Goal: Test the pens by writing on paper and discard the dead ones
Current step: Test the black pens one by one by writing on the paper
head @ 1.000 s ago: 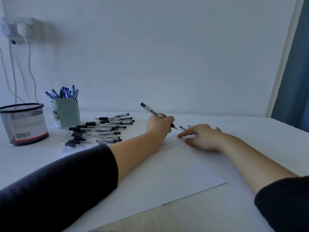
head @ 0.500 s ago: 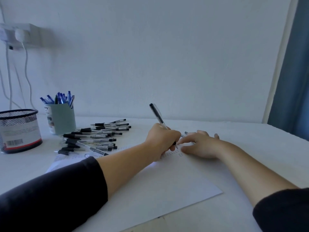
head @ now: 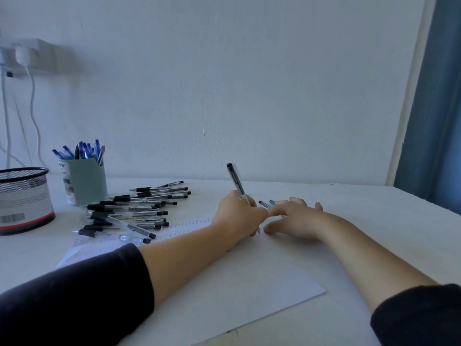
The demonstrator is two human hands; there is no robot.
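At mid-sheet, left hand (head: 239,213) clamps a clear black-tipped pen (head: 238,183), barrel tilted up and back, tip hidden behind the fingers at the paper (head: 237,283). Step in hand: trial stroke. Right hand (head: 295,218) lies flat, fingers spread, pinning the sheet. Untested pile of pens (head: 139,208) sits far-left. Next, probably: check the mark, then sort to cup (head: 84,181) or mesh bin (head: 25,201).

At left of the frame, the pale green cup (head: 84,181) shows the letters "Y" near its rim; the mesh basket's (head: 25,199) barcode label and the paper's (head: 189,224) handwriting are too small to read.
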